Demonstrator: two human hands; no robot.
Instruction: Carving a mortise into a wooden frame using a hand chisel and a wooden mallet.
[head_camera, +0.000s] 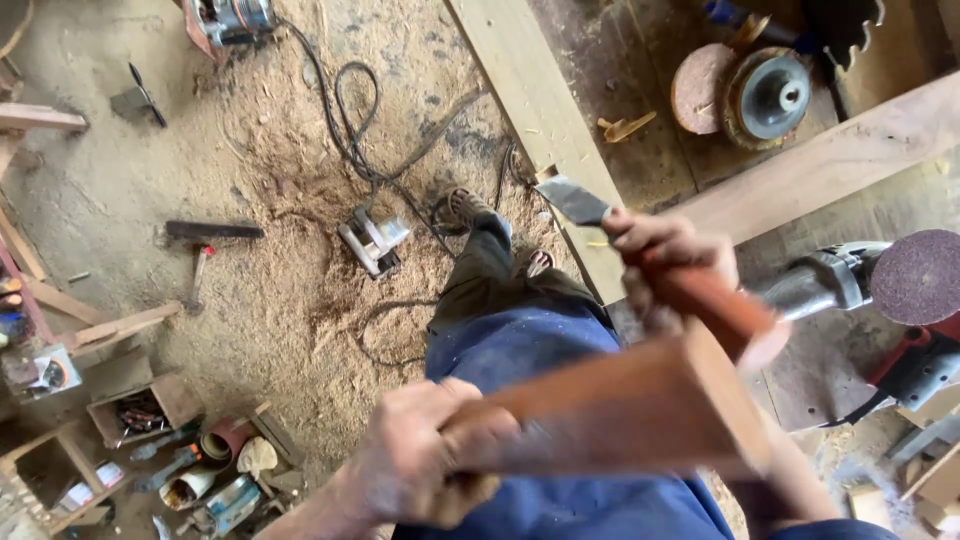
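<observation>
My left hand (425, 465) grips the near end of a reddish-brown wooden mallet block (640, 405) held across the lower middle of the view. My right hand (665, 260) is wrapped round the red wooden handle of a chisel (700, 295), whose flat steel blade (572, 198) points up and left, over the edge of a pale plank (540, 110). The mallet's far end sits right beside the butt of the chisel handle. Below are my blue clothing and sandalled feet on a sawdust floor.
An angle grinder with a maroon sanding disc (915, 275) lies at right on the workbench (850, 160). A round metal disc (770, 95) sits at the top right. On the floor lie a power planer (372, 240), cables, a hammer (197, 265), and boxes of tools (140, 410).
</observation>
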